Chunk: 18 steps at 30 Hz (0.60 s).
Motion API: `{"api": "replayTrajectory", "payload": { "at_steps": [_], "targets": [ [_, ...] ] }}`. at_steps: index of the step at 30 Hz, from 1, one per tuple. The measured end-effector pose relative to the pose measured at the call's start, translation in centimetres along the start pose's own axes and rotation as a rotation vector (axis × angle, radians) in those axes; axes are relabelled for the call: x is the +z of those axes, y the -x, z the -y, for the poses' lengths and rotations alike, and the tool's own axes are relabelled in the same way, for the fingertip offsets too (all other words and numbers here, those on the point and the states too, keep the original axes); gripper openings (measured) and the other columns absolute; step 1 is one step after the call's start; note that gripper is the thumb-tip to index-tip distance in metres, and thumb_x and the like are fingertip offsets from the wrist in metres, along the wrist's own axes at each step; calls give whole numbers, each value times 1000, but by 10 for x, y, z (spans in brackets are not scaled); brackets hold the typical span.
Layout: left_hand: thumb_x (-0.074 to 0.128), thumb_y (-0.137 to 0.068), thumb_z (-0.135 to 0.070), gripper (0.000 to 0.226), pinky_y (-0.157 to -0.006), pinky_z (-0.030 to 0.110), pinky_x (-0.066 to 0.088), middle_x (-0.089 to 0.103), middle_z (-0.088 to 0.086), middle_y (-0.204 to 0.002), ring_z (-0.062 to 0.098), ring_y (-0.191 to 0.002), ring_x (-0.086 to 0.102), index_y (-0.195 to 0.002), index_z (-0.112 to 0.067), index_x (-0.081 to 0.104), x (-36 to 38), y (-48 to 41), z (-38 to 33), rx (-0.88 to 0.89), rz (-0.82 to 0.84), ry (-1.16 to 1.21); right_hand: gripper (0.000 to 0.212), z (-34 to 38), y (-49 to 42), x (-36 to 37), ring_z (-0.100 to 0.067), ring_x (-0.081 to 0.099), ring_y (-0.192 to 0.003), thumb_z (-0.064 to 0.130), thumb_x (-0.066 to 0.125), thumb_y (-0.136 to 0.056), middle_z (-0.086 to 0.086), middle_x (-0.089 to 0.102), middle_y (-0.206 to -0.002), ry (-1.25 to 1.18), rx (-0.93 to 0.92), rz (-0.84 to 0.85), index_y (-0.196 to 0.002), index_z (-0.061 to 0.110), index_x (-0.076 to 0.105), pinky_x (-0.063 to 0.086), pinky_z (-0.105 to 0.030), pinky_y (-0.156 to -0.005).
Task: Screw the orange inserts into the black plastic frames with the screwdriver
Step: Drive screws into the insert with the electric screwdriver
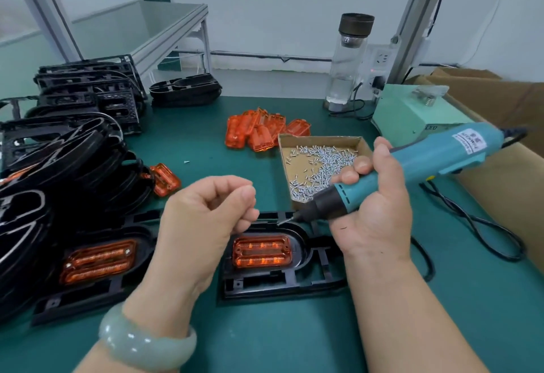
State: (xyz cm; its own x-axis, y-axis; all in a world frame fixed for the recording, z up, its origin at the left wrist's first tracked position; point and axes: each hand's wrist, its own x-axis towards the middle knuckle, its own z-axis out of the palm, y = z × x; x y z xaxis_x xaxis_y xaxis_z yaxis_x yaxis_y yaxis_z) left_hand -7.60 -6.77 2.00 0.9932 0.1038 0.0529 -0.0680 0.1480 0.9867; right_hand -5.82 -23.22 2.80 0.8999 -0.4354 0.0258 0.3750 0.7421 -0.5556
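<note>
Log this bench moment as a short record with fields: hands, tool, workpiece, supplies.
left hand: fingers curled, close to the screwdriver's tip; cannot tell whether it holds anything
right hand: grips the screwdriver, tip low over the frame's far edge
screw: at the bit's tip
frame: black, flat on the table, orange insert seated in it
supplies: box of screws behind the frame; loose inserts piled further back

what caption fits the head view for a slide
Right hand holds the teal screwdriver, a screw at its tip, beside the curled left hand, over an orange insert in a black frame.
</note>
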Motion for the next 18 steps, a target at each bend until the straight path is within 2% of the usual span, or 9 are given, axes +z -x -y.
{"api": "replayTrajectory", "payload": {
  "at_steps": [3, 6, 10, 14, 18],
  "targets": [
    [69, -77, -2, 24, -55, 16, 51, 68, 2, -63, 11, -62, 66, -71, -24, 76, 1, 2, 1, -79, 42, 59, 6, 0, 1, -1, -7, 45, -48, 20, 58, -90, 7, 47, -61, 0, -10, 33, -94, 23, 56, 42, -20, -55],
    [71, -71, -3, 17, -56, 15, 52, 70, 5, -65, 12, -64, 69, -71, -19, 75, 2, 4, 0, -121, 51, 110, 7, 1, 1, -1, -7, 45, -49, 20, 58, -90, 7, 47, -61, -2, -27, 40, -95, 22, 55, 42, -21, -58],
    [72, -64, -18, 6, -50, 15, 50, 70, 6, -65, 12, -59, 67, -69, -17, 74, 0, 7, -4, -120, 14, 154, 12, 1, 2, 0, -7, 45, -49, 22, 59, -87, 7, 48, -61, -7, -27, 52, -98, 22, 54, 41, -22, -60],
    [68, -64, -39, 17, -47, 15, 46, 68, 5, -59, 9, -50, 61, -63, -23, 73, 1, 13, -4, -97, 45, -41, 22, 0, 3, 1, -6, 44, -49, 25, 62, -79, 7, 47, -62, -34, -16, 62, -99, 22, 55, 43, -20, -57],
    [67, -83, -21, 18, -47, 16, 47, 69, 4, -61, 10, -52, 62, -65, -23, 73, 4, 13, 2, -144, 93, -136, 18, 1, 4, 1, -5, 45, -50, 26, 60, -82, 9, 48, -62, -41, -12, 66, -99, 23, 54, 42, -20, -60]
  ]
}}
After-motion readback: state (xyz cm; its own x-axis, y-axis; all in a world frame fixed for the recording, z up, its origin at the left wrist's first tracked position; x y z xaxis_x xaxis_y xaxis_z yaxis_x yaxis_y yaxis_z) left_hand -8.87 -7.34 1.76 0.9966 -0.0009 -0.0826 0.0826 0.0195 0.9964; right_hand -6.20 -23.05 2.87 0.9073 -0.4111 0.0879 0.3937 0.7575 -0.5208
